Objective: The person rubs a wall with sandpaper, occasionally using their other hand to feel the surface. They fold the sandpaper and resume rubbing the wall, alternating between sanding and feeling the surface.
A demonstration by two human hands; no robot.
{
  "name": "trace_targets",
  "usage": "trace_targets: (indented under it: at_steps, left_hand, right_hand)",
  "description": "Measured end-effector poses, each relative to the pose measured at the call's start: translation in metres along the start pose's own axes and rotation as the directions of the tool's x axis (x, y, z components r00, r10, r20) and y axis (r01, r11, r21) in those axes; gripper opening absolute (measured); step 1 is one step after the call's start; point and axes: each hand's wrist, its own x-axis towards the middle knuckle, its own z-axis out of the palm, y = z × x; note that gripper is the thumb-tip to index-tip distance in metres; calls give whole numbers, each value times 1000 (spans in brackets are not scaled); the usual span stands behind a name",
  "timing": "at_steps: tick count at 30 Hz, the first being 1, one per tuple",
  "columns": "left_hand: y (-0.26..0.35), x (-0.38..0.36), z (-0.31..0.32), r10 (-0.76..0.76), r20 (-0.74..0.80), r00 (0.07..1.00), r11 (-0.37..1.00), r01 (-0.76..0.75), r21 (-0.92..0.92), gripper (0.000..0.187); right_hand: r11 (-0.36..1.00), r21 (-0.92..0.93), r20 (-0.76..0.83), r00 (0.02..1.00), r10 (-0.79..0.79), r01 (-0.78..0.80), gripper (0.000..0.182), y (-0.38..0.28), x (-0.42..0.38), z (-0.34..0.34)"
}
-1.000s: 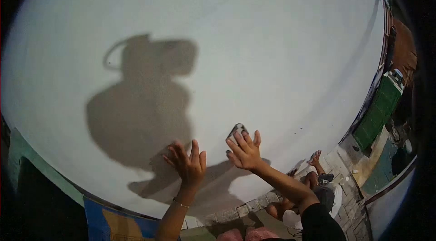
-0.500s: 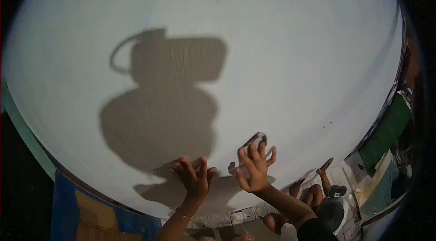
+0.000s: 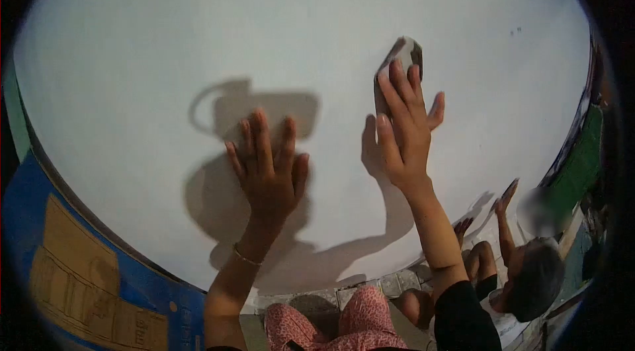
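My left hand (image 3: 268, 175) is spread open against or just before the white wall (image 3: 165, 33), over my own shadow. It holds nothing that I can see. To its right and higher up, my right hand (image 3: 407, 129) lies stretched out at the wall. Its fingers press on a thin flat piece (image 3: 411, 46) with pale and dark patches, which sticks out past the fingertips. The kind of this piece cannot be made out, and the fingers cover much of it. My right thumb and little finger stand apart from it.
At lower right a person (image 3: 536, 278) sits near the wall with one hand (image 3: 506, 195) raised to it. A blue board with brown cardboard (image 3: 73, 238) lies at lower left, and a green panel (image 3: 575, 172) stands at right. Bricks (image 3: 390, 285) line the wall's foot.
Both my hands have moved up the wall, the right one further, with the flat piece at its fingertips. My left fingers have straightened. The view has shifted, showing my patterned trousers more.
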Motion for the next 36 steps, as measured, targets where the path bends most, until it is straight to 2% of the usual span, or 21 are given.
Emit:
trace_targets:
  at_steps: [1, 4, 6, 8, 10, 12, 14, 15, 16, 18, 19, 20, 22, 23, 24, 26, 29, 30, 32, 34, 36]
  left_hand:
    - [5, -9, 3, -13, -37, 999, 999, 12, -36, 52]
    - [21, -34, 8, -48, -63, 997, 999, 47, -24, 52]
    - [7, -65, 13, -76, -70, 995, 997, 75, -22, 53]
    - [1, -80, 23, -96, -64, 993, 995, 95, -9, 53]
    - [-1, -89, 31, -89, -82, 993, 996, 88, -18, 52]
    - [3, -84, 30, -57, -111, 992, 998, 55, -19, 52]
    - [-1, -83, 32, -22, -186, 982, 998, 10, -69, 51]
    - [-3, -91, 35, -18, -187, 982, 997, 4, -75, 51]
    - [-6, -99, 38, -48, -177, 983, 998, 41, -45, 50]
    - [-9, -109, 43, -90, -173, 981, 996, 87, -20, 50]
    - [-9, -104, 47, -75, -173, 982, 997, 75, -6, 50]
    - [-12, -108, 50, -67, -172, 983, 998, 70, 9, 49]
    - [-11, -106, 51, -65, -172, 983, 997, 69, 16, 50]
    - [-11, -109, 51, -64, -178, 982, 997, 69, 22, 50]
    - [-12, -113, 52, -67, -173, 983, 997, 73, 27, 50]
    - [-16, -124, 51, -66, -169, 984, 997, 69, 16, 50]
    - [-23, -144, 54, -76, -116, 990, 996, 80, 26, 51]
    - [-25, -146, 54, -78, -117, 990, 996, 82, 29, 51]
    - [-25, -151, 53, -100, -71, 992, 994, 103, 39, 52]
    - [-23, -150, 51, -105, -64, 992, 994, 107, 31, 53]
    - [-20, -151, 51, -111, -60, 992, 994, 113, 16, 53]
  right_hand:
    - [994, 98, -81, 995, 62, -54, 54, -3, -12, 0]
    - [990, 39, 230, 963, -142, 137, 57, -28, -69, 13]
    - [988, 41, 260, 953, -155, 150, 55, -42, -86, 31]
    - [993, -116, 37, 999, 33, -29, 53, -19, -88, 35]
    - [983, -85, -128, 980, 151, -162, 55, 6, -94, 38]
    - [993, -52, -96, 990, 101, -106, 54, -3, -108, 33]
    - [994, -68, 235, 970, -68, 86, 54, -19, -135, 43]
    - [967, -53, 294, 929, -225, 251, 56, -23, -150, 52]
    - [967, -61, 297, 929, -220, 249, 56, -20, -158, 58]
    - [967, -159, 142, 974, -179, 201, 58, -6, -156, 59]
    - [982, -177, 36, 998, -57, 63, 60, 6, -143, 55]
    - [982, -177, 39, 997, -61, 67, 60, 5, -142, 60]
    - [995, -32, -69, 994, 88, -90, 60, -7, -146, 65]
    - [999, -39, 98, 995, 29, -25, 61, -21, -156, 69]
    - [981, -82, 280, 949, -147, 176, 58, -26, -169, 75]
    - [945, -4, 304, 901, -309, 326, 54, -30, -184, 85]
    - [984, -167, 34, 998, -61, 66, 53, -9, -174, 79]
    - [984, -165, 33, 997, -63, 68, 53, -12, -172, 80]
    - [993, -34, -111, 987, 113, -117, 54, -25, -171, 85]
    - [984, -62, 173, 973, -155, 168, 55, -37, -191, 95]
    - [937, -1, 301, 894, -333, 349, 51, -41, -203, 96]
